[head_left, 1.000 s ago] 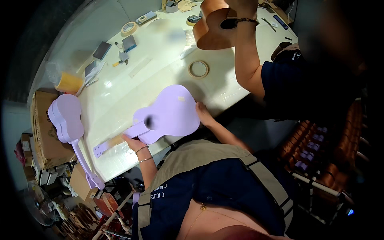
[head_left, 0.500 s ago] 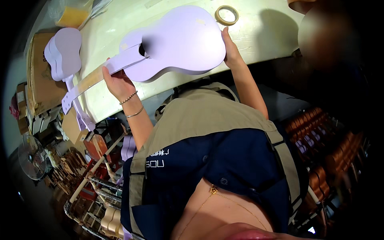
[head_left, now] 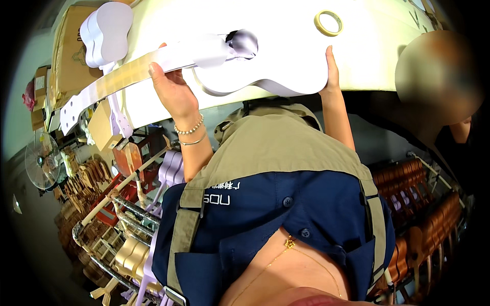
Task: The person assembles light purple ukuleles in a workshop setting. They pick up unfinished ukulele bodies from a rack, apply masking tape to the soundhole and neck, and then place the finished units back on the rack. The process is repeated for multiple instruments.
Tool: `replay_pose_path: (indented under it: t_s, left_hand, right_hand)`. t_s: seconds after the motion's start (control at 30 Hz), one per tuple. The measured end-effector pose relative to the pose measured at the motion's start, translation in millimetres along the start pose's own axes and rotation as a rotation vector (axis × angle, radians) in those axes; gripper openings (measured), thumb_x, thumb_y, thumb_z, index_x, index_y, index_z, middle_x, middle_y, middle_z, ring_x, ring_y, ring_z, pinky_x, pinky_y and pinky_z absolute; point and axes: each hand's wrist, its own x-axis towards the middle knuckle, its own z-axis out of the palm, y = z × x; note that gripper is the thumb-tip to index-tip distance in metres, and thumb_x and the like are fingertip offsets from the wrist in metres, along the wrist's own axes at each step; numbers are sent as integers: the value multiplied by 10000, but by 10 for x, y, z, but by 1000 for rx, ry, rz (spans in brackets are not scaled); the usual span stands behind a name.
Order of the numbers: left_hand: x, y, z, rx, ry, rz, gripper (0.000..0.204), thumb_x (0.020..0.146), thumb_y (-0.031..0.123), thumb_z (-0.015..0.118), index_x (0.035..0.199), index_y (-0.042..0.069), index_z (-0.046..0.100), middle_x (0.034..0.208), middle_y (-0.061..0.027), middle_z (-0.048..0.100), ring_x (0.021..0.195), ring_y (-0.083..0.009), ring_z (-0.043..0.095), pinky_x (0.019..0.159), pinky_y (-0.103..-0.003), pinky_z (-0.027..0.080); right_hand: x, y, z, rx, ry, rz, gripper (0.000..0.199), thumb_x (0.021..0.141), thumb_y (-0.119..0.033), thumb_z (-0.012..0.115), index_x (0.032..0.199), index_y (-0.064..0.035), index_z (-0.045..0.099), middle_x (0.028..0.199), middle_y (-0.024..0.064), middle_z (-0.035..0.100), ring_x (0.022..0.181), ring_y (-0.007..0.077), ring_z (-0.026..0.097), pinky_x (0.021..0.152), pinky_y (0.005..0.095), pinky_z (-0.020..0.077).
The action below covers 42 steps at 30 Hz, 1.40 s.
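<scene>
A pale lavender ukulele [head_left: 286, 71] lies across my two hands at the near edge of the white table, its headstock pointing left. Yellowish masking tape [head_left: 120, 76] covers the fretboard. My left hand [head_left: 176, 94] is closed around the neck near the body, thumb on the near side and a fingertip showing beyond. At the rounded bottom end, my right hand [head_left: 332, 74] grips the body's edge, thumb upward; its other fingers are hidden. Glare washes out the top, and a blurred patch covers part of the sound hole. A roll of masking tape [head_left: 320, 29] rests beyond my right hand.
More lavender ukuleles [head_left: 115, 35] lie at the table's left end, beside a cardboard box [head_left: 69, 56]. A fan [head_left: 41, 160] and wooden parts stand lower left. Racks of brown instruments [head_left: 429, 224] are at right. Another person [head_left: 462, 131] is close by on the right.
The ukulele has tilted, and its body sits lower against the table edge in view. Both hands keep their hold. The view has shifted and brightened; the tape roll appears farther right.
</scene>
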Motion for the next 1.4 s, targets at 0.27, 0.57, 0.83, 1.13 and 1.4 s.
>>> replay_pose_path:
  t_s: [0.27,0.57,0.83,1.13,1.4]
  left_hand:
    - [-52,78,17,163,-84,51,563,894,488,405,1145,-11,481,1060,-86,538,945,-142,524,825,-270,407]
    - [62,83,-115,233,-146,126,544,871,391,515,1174,-56,444,1038,-120,550,962,-171,532,868,-281,407]
    - [197,471,210,204,-547,423,617,890,282,505,1351,15,195,1134,-241,537,1004,-207,575,839,-286,446]
    - [-87,638,748,157,-640,317,843,798,633,398,1359,52,156,1135,-254,525,999,-209,559,854,-293,425]
    - [-173,626,1013,226,-721,297,878,780,663,404,1337,14,210,1087,-215,571,964,-182,570,826,-266,421]
  right_hand:
    - [-96,27,-67,60,72,105,500,922,-371,374,1245,9,414,1192,151,508,1067,237,510,896,341,416]
    - [-265,-44,-182,-203,106,394,500,822,-353,569,1170,-2,490,1126,107,541,1033,196,504,891,337,394]
    - [-55,-94,-212,-640,-67,-168,452,712,-92,717,1109,7,525,1033,82,558,952,158,527,802,305,451]
    - [-114,329,-485,-473,-45,-120,334,669,47,694,978,-22,588,926,60,595,812,161,573,722,285,476]
    - [-171,476,-500,-297,-39,-159,357,625,-11,742,943,-43,583,853,37,580,811,160,536,717,302,431]
